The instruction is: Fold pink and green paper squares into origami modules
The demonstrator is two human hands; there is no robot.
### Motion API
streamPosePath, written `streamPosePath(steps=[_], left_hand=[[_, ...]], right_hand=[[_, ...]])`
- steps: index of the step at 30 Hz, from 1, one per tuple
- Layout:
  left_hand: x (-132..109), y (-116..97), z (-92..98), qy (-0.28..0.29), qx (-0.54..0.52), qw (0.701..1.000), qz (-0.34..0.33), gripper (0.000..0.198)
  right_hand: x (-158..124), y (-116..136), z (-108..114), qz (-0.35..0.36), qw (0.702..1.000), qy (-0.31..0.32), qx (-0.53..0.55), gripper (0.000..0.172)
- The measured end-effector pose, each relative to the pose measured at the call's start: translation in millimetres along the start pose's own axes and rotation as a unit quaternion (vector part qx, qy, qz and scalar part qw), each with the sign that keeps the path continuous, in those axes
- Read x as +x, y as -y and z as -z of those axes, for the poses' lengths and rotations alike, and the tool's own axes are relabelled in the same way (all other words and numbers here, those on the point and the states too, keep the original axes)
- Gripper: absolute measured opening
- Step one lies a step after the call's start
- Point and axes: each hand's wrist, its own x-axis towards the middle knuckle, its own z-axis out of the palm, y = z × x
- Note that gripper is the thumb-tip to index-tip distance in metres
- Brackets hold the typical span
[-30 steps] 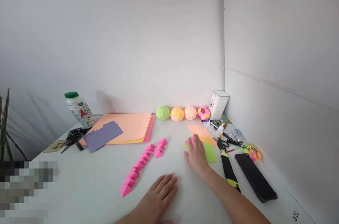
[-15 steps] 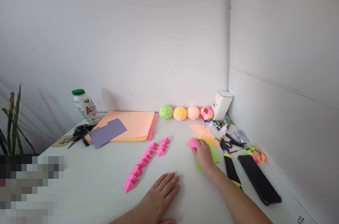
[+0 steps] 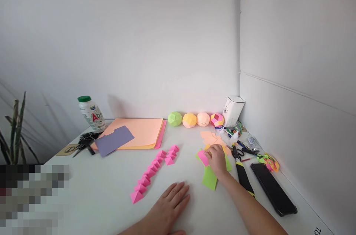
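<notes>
My right hand [image 3: 217, 159] pinches a pink paper piece [image 3: 203, 157] above several green paper pieces [image 3: 210, 178] at the right of the table. Its fingertips hide part of the pink piece. Flat on the table at the bottom middle lies my left hand [image 3: 174, 201], fingers stretched out, holding nothing. To the left of both hands runs a slanted row of folded pink paper pyramids [image 3: 150, 170], with a shorter row of pink pyramids [image 3: 171, 154] beside its upper end.
Behind are several paper polyhedra [image 3: 189, 120] and a white container [image 3: 234, 111]. Peach paper pieces [image 3: 213, 138], scissors [image 3: 237, 152], a black-and-yellow cutter [image 3: 244, 179] and a phone [image 3: 274, 189] lie right. Stacked coloured sheets [image 3: 144, 131], a purple sheet [image 3: 114, 141], keys [image 3: 86, 139] and a bottle [image 3: 92, 114] stand left.
My right hand has shifted slightly right and still pinches the pink piece. One green piece beneath it has slid toward me and shows more. My left hand stays in place.
</notes>
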Motion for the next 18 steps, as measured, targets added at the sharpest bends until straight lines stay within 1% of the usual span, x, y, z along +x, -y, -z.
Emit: streamPosePath(steps=[3, 6, 10, 13, 15, 17, 18], left_hand=[[0, -6, 8.5, 0.013, -0.018, 1.0, 0.019, 0.076], [0, -9, 13.3, 0.015, -0.039, 0.999, 0.028, 0.076], [0, -9, 13.2, 0.02, -0.05, 0.998, 0.039, 0.076], [0, -9, 12.5, 0.022, -0.065, 0.997, 0.043, 0.075], [0, -9, 13.0, 0.009, -0.099, 0.994, 0.042, 0.07], [-1, -10, 14.4, -0.025, -0.16, 0.985, 0.056, 0.059], [-1, -11, 15.5, -0.05, -0.206, 0.974, 0.08, 0.053]], right_hand=[[1, -1, 1, 0.005, 1.0, -0.003, 0.006, 0.017], [0, -2, 0, 0.008, 1.0, -0.007, 0.014, 0.017], [0, -6, -3, 0.012, 0.999, -0.021, 0.024, 0.021], [2, -7, -4, 0.023, 0.998, -0.039, 0.035, 0.018], [4, -2, 2, 0.03, 0.997, -0.058, 0.045, 0.016], [4, 10, 11, 0.045, 0.993, -0.083, 0.069, 0.016], [1, 19, 18, 0.076, 0.985, -0.103, 0.118, 0.016]])
